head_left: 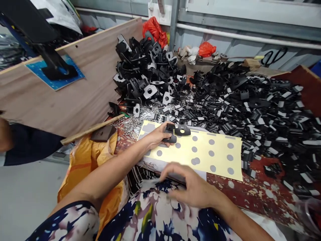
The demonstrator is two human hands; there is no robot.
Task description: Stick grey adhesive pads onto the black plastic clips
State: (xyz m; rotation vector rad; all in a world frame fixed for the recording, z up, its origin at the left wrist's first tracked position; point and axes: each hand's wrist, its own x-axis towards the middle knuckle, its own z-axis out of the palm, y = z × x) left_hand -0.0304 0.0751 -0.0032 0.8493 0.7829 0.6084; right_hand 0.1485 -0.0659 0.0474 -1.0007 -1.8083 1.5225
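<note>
My left hand [158,136] is closed on a black plastic clip part [171,138], over the left half of a pale yellow sheet [220,160] dotted with grey round stickers. Touching or just beside that part is a second black plastic piece with a hole [182,130]; I cannot tell if the two are joined. My right hand [192,185] hovers in front of my patterned shirt, near the sheet's front edge. Its fingers are curved and apart, slightly blurred, with nothing visible between them.
Black parts with holes [150,90] are heaped behind the sheet, smaller black clips [260,117] to the right. Thin metal pins [132,125] lie between. A wooden board [82,73] walls the left side, near a wooden stick [92,129]. Scissors [273,57] are at the back right.
</note>
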